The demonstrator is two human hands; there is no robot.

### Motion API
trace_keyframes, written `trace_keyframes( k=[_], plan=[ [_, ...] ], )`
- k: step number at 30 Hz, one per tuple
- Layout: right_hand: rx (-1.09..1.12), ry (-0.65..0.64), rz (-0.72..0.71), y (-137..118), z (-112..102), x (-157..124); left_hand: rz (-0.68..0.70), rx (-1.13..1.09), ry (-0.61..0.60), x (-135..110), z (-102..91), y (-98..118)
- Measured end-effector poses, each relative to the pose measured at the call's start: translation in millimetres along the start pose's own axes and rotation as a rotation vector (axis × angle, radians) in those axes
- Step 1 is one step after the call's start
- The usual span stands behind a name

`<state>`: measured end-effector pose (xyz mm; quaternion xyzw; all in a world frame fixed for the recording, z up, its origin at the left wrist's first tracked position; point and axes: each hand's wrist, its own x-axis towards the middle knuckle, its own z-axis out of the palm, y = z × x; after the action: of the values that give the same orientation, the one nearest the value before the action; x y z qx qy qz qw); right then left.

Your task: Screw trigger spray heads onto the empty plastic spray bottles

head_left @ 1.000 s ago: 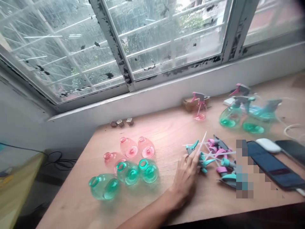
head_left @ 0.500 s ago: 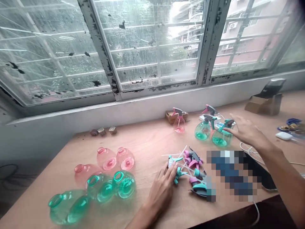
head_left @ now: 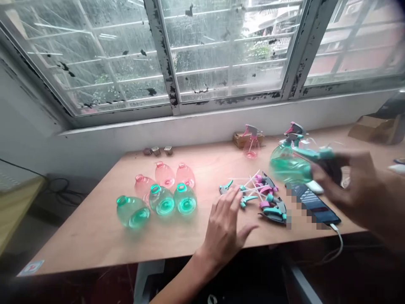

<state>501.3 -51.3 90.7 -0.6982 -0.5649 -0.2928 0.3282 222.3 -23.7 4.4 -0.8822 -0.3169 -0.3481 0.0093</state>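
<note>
The translucent green plastic spray bottle (head_left: 289, 169), bulbous and glossy with a teal trigger head, is hanging in the air over the right part of the tabletop. It is tipped on its side with its rounded base pointing left, and it is blurred. The right hand (head_left: 354, 185) is gripping it at the neck and trigger, fingers clenched around it.

At the left, the smooth pale wooden tabletop (head_left: 88, 240) is lying bare as far as its front edge. Three headless green plastic bottles (head_left: 160, 202) are sitting in a row, their open necks pointing back. Three headless pink plastic bottles (head_left: 166, 174) are crowding just behind and touching them. Three small square blocks (head_left: 157, 150) are lining the back edge under the window wall.

The left hand (head_left: 224, 228) is hovering over the open strip of wood between the bottles and the pile, fingers released and spread, holding nothing. Its fingertips are reaching the left edge of a tangled pile of pink and teal plastic trigger heads (head_left: 264, 198), whose thin white tubes are sticking out. Whether they are touching it I cannot tell.

A small pink spray bottle (head_left: 251, 147) is standing upright near the back edge. A flat dark phone (head_left: 313, 203) is lying just right of the pile, close to the front edge, with its white cable (head_left: 338, 247) dropping over it.
</note>
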Motion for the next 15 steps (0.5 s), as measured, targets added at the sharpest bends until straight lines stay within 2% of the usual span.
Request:
trace_keyframes(
  k=[2,3,5,7,9,11,12,15],
  plan=[
    [0.305,-0.048,-0.120,-54.4,-24.3,-23.8,0.098,0.013,-0.039,-11.7,-6.0,22.6],
    [0.466,-0.137,-0.137,-78.0,-32.0,-32.6,0.071,0.021,-0.024,-17.6,-7.5,30.6],
    [0.654,-0.192,-0.148,-114.1,-38.6,-43.6,-0.065,0.014,0.099,-28.4,-10.5,37.3],
    [0.792,-0.255,-0.076,-133.3,-35.9,-48.6,-0.171,0.015,0.166,-36.7,-17.6,33.1],
    [0.872,-0.306,-0.025,-137.8,-29.5,-51.9,-0.217,-0.036,0.120,-42.8,-29.8,24.2],
    [0.936,-0.363,-0.083,-131.3,-25.1,-55.4,-0.264,-0.204,0.002,-47.0,-42.9,15.9],
    [0.974,-0.419,-0.156,-125.3,-25.0,-57.0,-0.287,-0.359,-0.112,-48.4,-47.8,12.4],
    [1.137,-0.725,-0.435,-104.7,-32.7,-57.3,-0.215,-0.939,-0.740,-51.4,-51.4,2.6]
  ],
)
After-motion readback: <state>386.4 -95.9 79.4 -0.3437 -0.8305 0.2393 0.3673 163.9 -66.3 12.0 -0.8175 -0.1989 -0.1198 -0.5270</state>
